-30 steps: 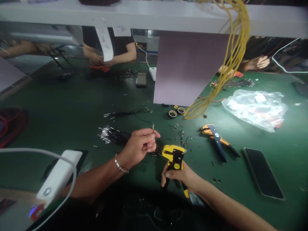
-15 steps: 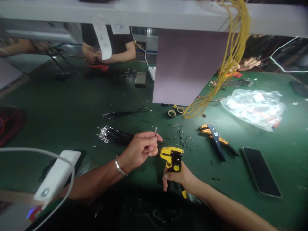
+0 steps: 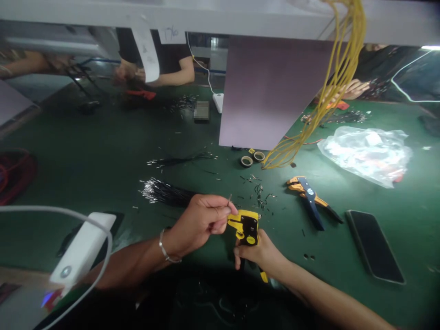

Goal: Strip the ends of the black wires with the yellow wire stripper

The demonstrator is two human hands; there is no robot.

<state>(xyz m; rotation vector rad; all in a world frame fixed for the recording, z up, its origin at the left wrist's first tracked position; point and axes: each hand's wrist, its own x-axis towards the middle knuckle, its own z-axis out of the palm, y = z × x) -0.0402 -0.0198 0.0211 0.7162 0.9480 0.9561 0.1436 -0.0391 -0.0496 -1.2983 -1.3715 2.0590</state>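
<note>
My left hand (image 3: 208, 215) pinches a thin dark wire (image 3: 230, 199) whose end sticks up past the fingertips, right beside the jaws of a yellow and black wire stripper (image 3: 248, 225). Wrapped round the handles of that stripper is my right hand (image 3: 263, 252). A bundle of black wires (image 3: 168, 191) with bare shiny ends lies behind my left hand. Farther back is a smaller bundle of black wires (image 3: 182, 159). Short dark scraps (image 3: 260, 195) are scattered on the green table beyond the stripper.
On the right lie an orange and blue stripper (image 3: 309, 197), a phone (image 3: 375, 246) and a clear plastic bag (image 3: 367, 153). Yellow wires (image 3: 309, 119) hang from the shelf (image 3: 240, 20). Two tape rolls (image 3: 246, 161) sit near a grey panel (image 3: 271, 91). Other people's hands show across the table.
My left hand has shifted slightly right and down, bringing the wire closer to the stripper's head. The wire's end now shows lower. My right hand keeps its hold.
</note>
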